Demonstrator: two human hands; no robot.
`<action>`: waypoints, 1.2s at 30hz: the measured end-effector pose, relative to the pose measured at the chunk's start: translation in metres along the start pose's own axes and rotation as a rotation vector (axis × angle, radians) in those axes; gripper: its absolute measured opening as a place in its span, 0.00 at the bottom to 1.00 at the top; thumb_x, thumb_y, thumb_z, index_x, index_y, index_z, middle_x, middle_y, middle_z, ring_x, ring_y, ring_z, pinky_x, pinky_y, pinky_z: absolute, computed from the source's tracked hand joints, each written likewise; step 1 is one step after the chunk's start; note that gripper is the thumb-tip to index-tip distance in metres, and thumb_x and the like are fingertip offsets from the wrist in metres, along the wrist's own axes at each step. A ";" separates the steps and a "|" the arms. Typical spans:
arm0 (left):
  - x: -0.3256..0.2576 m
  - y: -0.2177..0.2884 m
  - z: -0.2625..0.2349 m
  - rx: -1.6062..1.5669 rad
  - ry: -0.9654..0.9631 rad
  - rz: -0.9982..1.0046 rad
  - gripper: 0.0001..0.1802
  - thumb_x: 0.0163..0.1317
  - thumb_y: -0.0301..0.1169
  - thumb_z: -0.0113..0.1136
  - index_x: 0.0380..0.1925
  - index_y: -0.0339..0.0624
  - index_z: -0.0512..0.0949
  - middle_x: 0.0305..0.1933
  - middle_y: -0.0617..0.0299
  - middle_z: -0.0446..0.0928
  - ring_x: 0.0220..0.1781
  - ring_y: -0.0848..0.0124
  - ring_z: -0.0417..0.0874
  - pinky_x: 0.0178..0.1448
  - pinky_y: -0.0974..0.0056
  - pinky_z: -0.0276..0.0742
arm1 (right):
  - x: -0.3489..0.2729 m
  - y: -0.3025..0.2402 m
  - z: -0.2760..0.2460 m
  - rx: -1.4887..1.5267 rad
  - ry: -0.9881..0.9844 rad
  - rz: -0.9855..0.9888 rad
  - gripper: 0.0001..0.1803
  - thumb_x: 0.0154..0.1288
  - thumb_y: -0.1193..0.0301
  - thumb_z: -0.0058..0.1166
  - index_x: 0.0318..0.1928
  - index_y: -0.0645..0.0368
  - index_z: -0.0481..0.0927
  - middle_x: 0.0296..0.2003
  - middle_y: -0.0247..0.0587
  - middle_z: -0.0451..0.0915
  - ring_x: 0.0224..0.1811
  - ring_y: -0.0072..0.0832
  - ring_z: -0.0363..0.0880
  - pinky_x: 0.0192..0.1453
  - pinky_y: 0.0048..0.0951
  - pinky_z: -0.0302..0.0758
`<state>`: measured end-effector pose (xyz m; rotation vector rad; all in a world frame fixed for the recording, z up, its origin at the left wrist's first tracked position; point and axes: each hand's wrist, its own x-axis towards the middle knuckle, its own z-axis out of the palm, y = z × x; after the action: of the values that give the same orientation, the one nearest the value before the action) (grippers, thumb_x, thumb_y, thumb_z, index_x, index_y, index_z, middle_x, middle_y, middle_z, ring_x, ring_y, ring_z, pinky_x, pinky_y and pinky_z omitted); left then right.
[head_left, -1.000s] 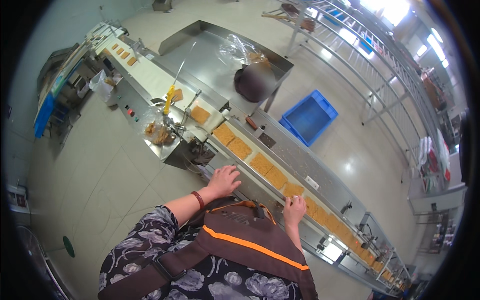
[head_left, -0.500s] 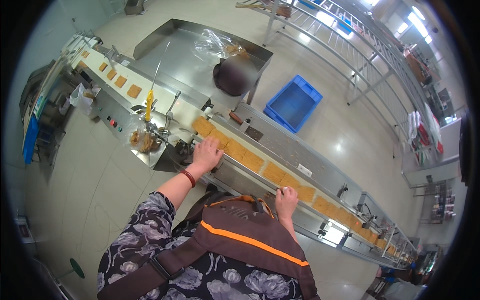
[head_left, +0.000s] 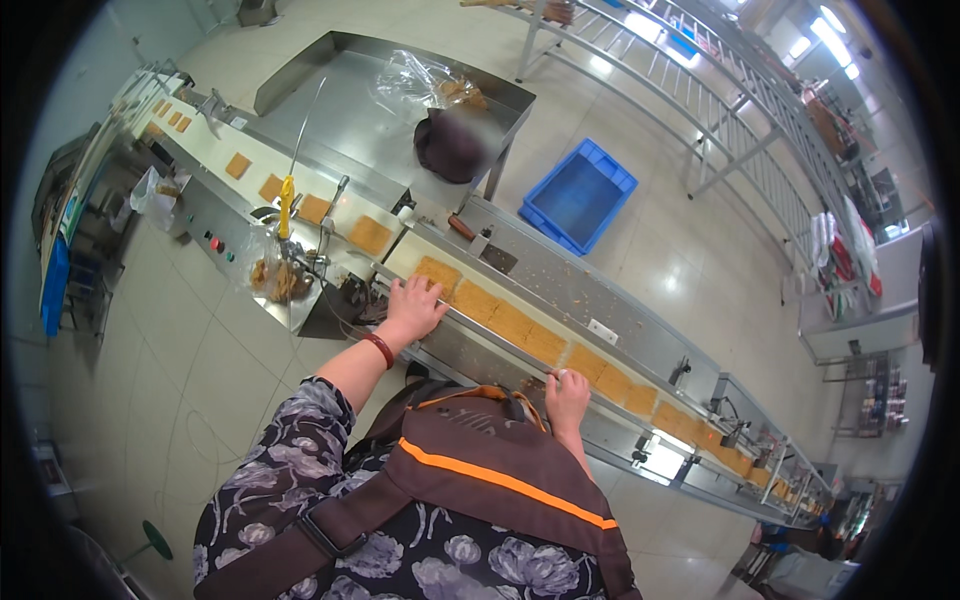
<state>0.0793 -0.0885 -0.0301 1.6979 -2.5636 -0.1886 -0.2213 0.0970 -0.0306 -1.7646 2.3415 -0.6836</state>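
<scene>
Many square biscuits (head_left: 515, 325) on one conveyor (head_left: 405, 255)

Clock hub = centre of view. Conveyor runs 10 o'clock to 4 o'clock. Biscuits mostly edge to edge from the hub toward 4; toward 10 they lie spaced apart. Left hand (head_left: 412, 308): just left of hub, open, fingers spread, reaching over the steel rail (head_left: 502, 342); fingertips overlap near edge of a biscuit at the hand's 1 o'clock, firm contact unclear. Right hand (head_left: 568, 395): between 4 and 5, fingers curled at the rail beside the biscuits; can't tell if gripping anything. Brown-handled tool (head_left: 461, 227) beyond the conveyor, left hand's 1 o'clock. Yellow-handled tool (head_left: 286, 205) at 10. Clear plastic bag (head_left: 258, 250) with brown scraps (head_left: 280, 283), 9. Steel table (head_left: 345, 120), 11. Blue crate (head_left: 578, 197), between 1 and 2.
</scene>
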 end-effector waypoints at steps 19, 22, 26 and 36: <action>-0.056 0.051 0.000 -0.080 -0.251 -0.044 0.18 0.64 0.46 0.52 0.37 0.43 0.76 0.38 0.55 0.78 0.41 0.56 0.83 0.42 0.52 0.79 | 0.004 0.052 -0.001 0.092 -0.111 0.153 0.15 0.61 0.62 0.57 0.26 0.61 0.74 0.28 0.48 0.76 0.34 0.47 0.75 0.38 0.45 0.71; -0.055 0.044 -0.002 -0.072 -0.314 -0.139 0.18 0.65 0.45 0.51 0.39 0.42 0.78 0.40 0.52 0.80 0.43 0.54 0.84 0.44 0.53 0.79 | 0.001 0.058 0.000 0.105 -0.110 0.146 0.13 0.61 0.63 0.57 0.27 0.60 0.75 0.28 0.47 0.77 0.35 0.46 0.76 0.39 0.45 0.72; -0.056 0.030 -0.004 -0.061 -0.434 -0.237 0.17 0.64 0.43 0.50 0.39 0.42 0.81 0.40 0.51 0.83 0.43 0.54 0.84 0.44 0.52 0.79 | 0.000 0.060 0.004 0.113 -0.100 0.123 0.14 0.61 0.63 0.57 0.26 0.60 0.75 0.28 0.47 0.76 0.35 0.45 0.76 0.39 0.45 0.71; -0.028 0.027 -0.015 -0.037 -0.274 -0.145 0.14 0.62 0.37 0.52 0.42 0.42 0.76 0.42 0.53 0.79 0.44 0.55 0.83 0.45 0.52 0.80 | 0.001 0.052 0.002 0.099 -0.048 0.112 0.15 0.60 0.63 0.58 0.25 0.59 0.73 0.26 0.46 0.75 0.34 0.45 0.74 0.38 0.45 0.70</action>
<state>0.0677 -0.0536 -0.0111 1.9690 -2.5955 -0.5058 -0.2662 0.1069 -0.0542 -1.5780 2.3117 -0.7185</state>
